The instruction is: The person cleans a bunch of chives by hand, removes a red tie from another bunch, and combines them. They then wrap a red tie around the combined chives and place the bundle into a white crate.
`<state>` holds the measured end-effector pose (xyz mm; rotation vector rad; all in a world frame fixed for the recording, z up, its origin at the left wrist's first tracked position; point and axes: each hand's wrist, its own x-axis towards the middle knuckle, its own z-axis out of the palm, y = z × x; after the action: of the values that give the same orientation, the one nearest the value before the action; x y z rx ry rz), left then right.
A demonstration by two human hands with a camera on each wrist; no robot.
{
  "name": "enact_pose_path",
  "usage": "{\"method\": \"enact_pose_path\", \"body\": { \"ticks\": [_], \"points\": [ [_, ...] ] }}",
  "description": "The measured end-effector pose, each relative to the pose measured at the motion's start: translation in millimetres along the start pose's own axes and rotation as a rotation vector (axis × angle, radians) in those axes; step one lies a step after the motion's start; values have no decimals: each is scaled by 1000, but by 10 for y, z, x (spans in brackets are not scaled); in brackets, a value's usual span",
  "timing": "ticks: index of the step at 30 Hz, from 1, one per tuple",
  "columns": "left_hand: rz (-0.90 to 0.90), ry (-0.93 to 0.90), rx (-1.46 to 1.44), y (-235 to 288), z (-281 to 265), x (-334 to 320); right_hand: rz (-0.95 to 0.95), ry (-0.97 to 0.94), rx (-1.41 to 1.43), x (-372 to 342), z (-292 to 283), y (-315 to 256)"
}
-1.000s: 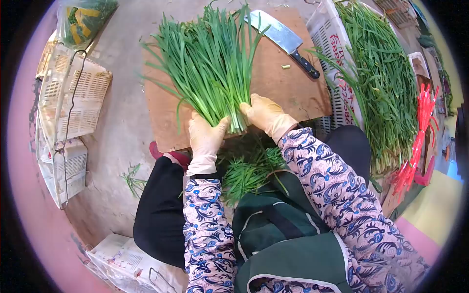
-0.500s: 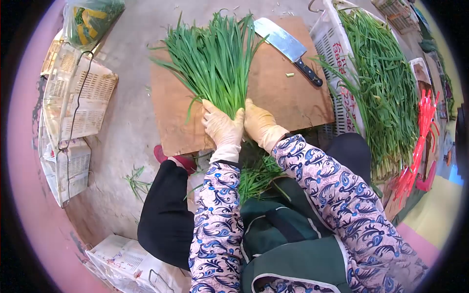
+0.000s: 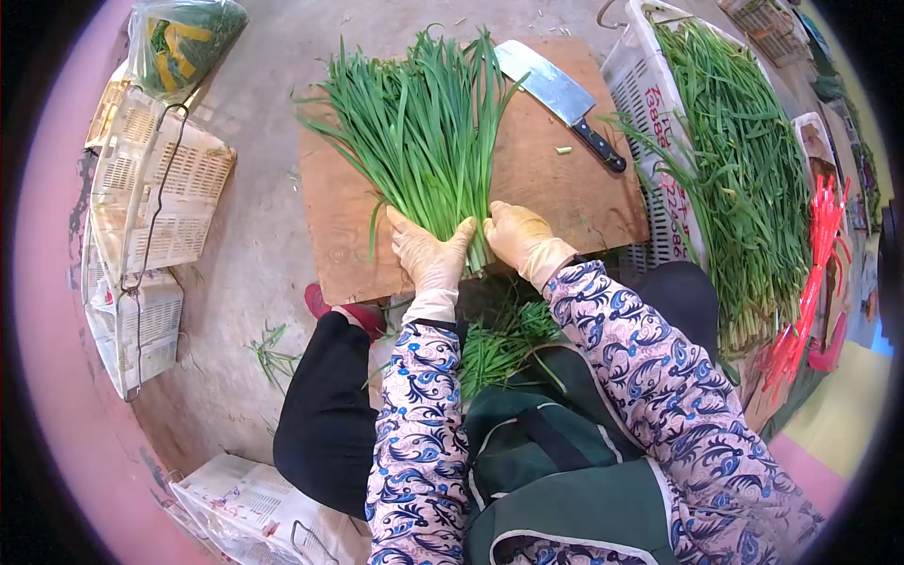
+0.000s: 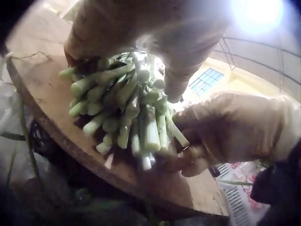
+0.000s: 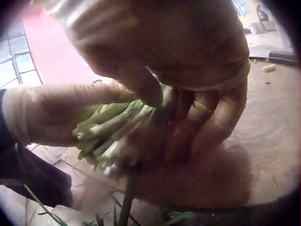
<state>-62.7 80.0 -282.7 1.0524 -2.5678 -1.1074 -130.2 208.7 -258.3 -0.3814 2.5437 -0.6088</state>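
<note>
A bundle of long green stalks [image 3: 428, 141] lies fanned out on a wooden board [image 3: 339, 235], its cut ends toward the person. The gloved left hand [image 3: 428, 256] grips the bundle's lower left side, thumb over the stalks. On the right side, the gloved right hand [image 3: 527, 237] curls its fingers against the stalks near their ends. The left wrist view shows the pale cut ends [image 4: 127, 108] bunched under the left hand [image 4: 146, 28], with the right hand [image 4: 235, 127] beside them. In the right wrist view, the right hand's curled fingers [image 5: 202, 117] touch the stalks [image 5: 122, 127].
A cleaver [image 3: 560, 99] lies on the board's right part, near a small cut piece [image 3: 563, 150]. Right of the board stands a white crate [image 3: 650, 104] full of greens [image 3: 744, 179], with red ties [image 3: 810, 282] beyond. More crates [image 3: 174, 188] stand at left.
Since half a second ago, the hands have moved slightly apart around the bundle's base, and its cut ends show between them again. The bundle's leaves have spread a little wider.
</note>
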Motion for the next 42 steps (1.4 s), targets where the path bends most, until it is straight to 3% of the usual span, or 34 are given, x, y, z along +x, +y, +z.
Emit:
{"method": "enact_pose_path", "body": {
  "ticks": [5, 6, 7, 8, 9, 10, 11, 12, 13, 15, 18, 21, 24, 27, 29, 31, 34, 38, 42],
  "points": [
    [13, 21, 6, 70, -14, -18, 35, -56, -134, -61, -173, -120],
    [88, 30, -146, 8, -23, 10, 76, -66, -151, -78, -198, -132],
    [134, 66, -235, -56, 8, 24, 51, -40, -168, -65, -166, -104],
    [130, 59, -262, -72, 11, 47, -189, -102, -535, -92, -125, -85],
    [121, 102, -126, -172, 68, 56, -135, -49, -413, -34, -36, -31],
    [126, 44, -262, -317, 131, 102, -88, 10, -288, 29, 51, 29],
    [241, 67, -147, -236, 30, 82, -292, 41, -247, -140, -171, -47],
    [216, -63, -206, -85, -138, 46, -497, 67, -215, -316, -407, -132],
    [313, 30, -323, -411, 56, 150, -246, 37, -30, -457, -634, -312],
    [234, -131, -519, -336, -62, 72, -272, 35, 73, -669, -816, -350],
    [190, -124, -425, -449, -114, 46, -416, 237, 150, -1361, -1340, -220],
    [199, -77, -236, -512, -54, -31, -524, 436, 238, -2021, -1824, 366],
    [279, -50, -35, -500, -138, -109, -407, 750, 259, -2611, -2274, 1139],
    [336, -57, -135, -501, -221, -179, -77, 1022, 150, -3150, -2634, 2061],
    [346, -52, -96, -368, -303, -261, 182, 1092, -71, -3385, -2721, 2888],
    [352, -80, -78, -235, -376, -354, 331, 1020, 86, -3629, -2754, 3390],
    [350, -166, -382, -187, -373, -374, 497, 861, 112, -3850, -2623, 4058],
    [271, -197, -447, 39, -486, -511, 431, 594, 373, -4144, -2166, 4541],
    [303, -196, -436, 73, -571, -521, 481, 433, 786, -4430, -1787, 4206]
  ]
}}
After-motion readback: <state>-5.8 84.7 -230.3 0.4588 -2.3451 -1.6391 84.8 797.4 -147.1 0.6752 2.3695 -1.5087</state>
